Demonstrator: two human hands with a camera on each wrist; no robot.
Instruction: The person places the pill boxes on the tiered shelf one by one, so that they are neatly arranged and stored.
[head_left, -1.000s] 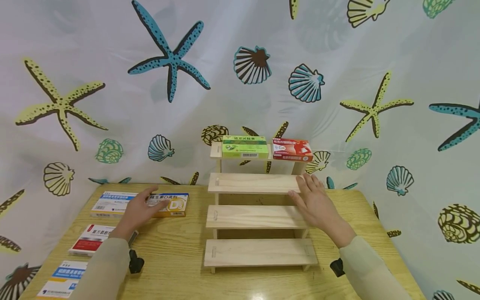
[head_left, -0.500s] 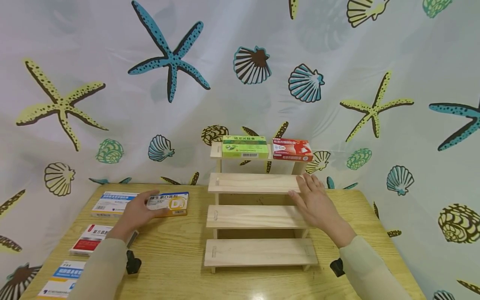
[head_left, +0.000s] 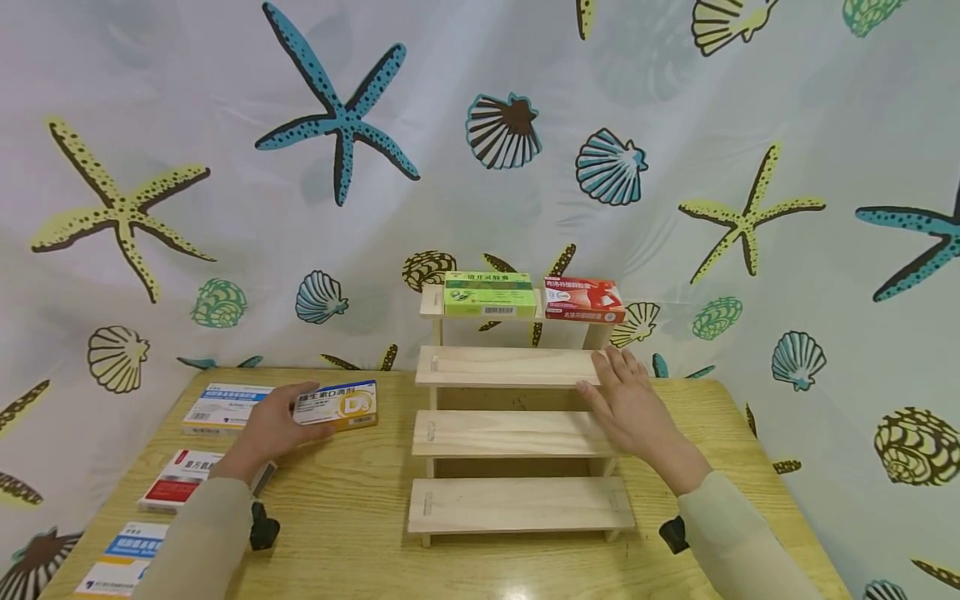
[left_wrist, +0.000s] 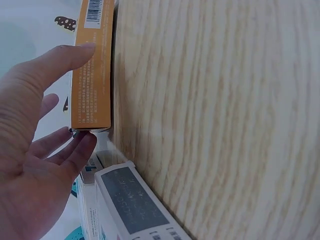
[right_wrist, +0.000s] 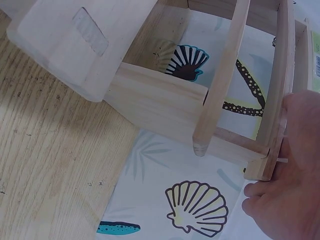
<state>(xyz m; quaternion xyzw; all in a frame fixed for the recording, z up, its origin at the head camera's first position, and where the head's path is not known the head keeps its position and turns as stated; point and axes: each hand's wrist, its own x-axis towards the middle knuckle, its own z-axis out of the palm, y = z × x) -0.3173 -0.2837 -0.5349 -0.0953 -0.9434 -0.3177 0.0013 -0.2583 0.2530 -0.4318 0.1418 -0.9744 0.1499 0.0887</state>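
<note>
At the left of the table, my left hand [head_left: 273, 425] grips the left end of a white, blue and orange vitamin D drops box [head_left: 341, 406]. The left wrist view shows the thumb against the box's orange long side [left_wrist: 92, 95], with the fingers around its end and behind. The box tilts slightly, its right end raised. My right hand [head_left: 633, 408] holds the right end of the second-highest board of a stepped wooden rack [head_left: 517, 367]. In the right wrist view, fingertips [right_wrist: 254, 190] curl over the end of that board [right_wrist: 262, 167].
On the rack's top board sit a green medicine box [head_left: 490, 296] and a red one [head_left: 583, 300]. Along the table's left side lie a blue-white box [head_left: 225, 407], a red-white box [head_left: 180, 482] and another blue-white box [head_left: 123, 558]. A patterned cloth [head_left: 465, 208] hangs behind.
The left thumb and fingers have closed on the vitamin D box, and its right end has lifted and tilted a little. The right hand and the rack have stayed put.
</note>
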